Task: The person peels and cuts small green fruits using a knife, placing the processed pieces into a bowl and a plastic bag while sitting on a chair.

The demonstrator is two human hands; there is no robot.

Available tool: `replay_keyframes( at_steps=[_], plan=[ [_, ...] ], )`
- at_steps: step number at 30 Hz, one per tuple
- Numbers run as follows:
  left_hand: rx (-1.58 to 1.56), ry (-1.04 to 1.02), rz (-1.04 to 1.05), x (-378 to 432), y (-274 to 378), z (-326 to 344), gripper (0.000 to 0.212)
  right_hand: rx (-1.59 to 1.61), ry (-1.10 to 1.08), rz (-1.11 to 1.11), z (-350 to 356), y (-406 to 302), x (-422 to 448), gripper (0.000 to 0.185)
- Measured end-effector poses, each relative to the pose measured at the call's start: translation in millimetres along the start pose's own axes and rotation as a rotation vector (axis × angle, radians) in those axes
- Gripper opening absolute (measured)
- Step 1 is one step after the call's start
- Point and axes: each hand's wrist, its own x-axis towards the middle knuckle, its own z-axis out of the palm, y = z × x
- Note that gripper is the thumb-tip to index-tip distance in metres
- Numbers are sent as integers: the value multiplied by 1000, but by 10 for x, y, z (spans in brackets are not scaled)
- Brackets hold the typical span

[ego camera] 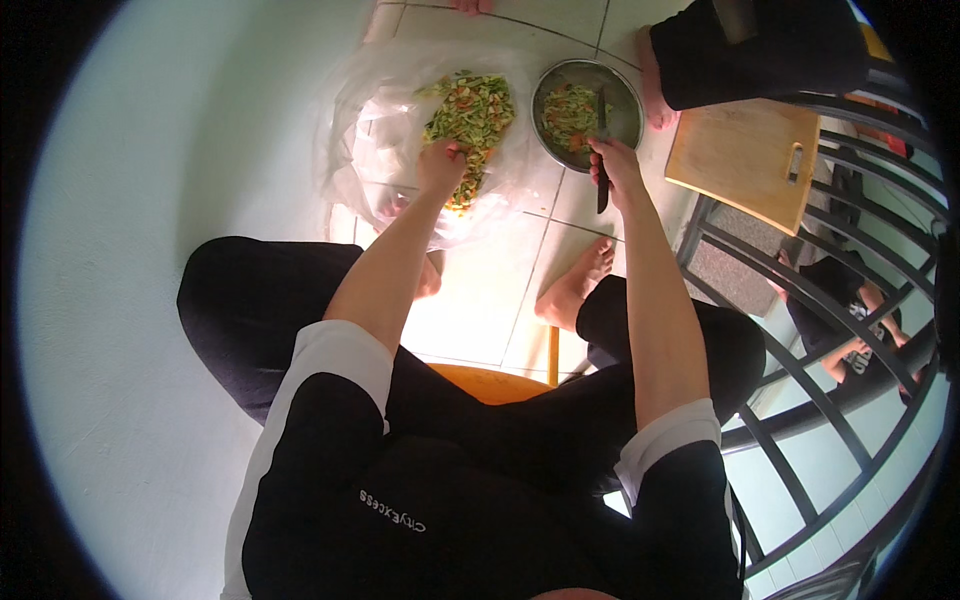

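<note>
A metal bowl stands on the floor ahead of me, with chopped green and orange vegetables inside. My right hand is at its near rim, closed around a dark-handled knife whose blade extends over the bowl. An orange piece lies by my fingertips; I cannot tell whether they touch it. To the left, a clear plastic bag is spread on the floor, carrying a pile of chopped vegetables. My left hand is at this pile's near left side with curled fingers, and what they hold is hidden.
A wooden board with a handle slot lies at right, beside dark metal railings. Another person's leg and foot are beyond the bowl. Someone else sits below the railings. A pale wall runs along my left.
</note>
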Motion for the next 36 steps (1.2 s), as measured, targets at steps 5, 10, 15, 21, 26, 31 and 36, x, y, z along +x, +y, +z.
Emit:
replay_keyframes(
  at_steps=[5,10,15,21,26,31,36],
  plan=[
    [88,81,39,93,137,-58,16,-3,13,20,30,5,10,9],
    [108,171,248,210,356,-26,14,-21,-5,32,36,30,-12,9],
    [137,142,195,238,518,67,14,-6,3,40,4,18,-55,10],
    [168,172,162,302,500,155,12,-17,-5,-42,-68,-26,-136,11],
    [97,247,295,245,599,30,16,-241,-86,-145,-17,-193,-310,16],
    [244,185,362,164,1018,-455,14,-701,-52,-493,205,-459,-703,27],
    [16,290,503,-121,1686,-1183,13,-656,-37,-657,243,-593,-1576,37]
  ],
)
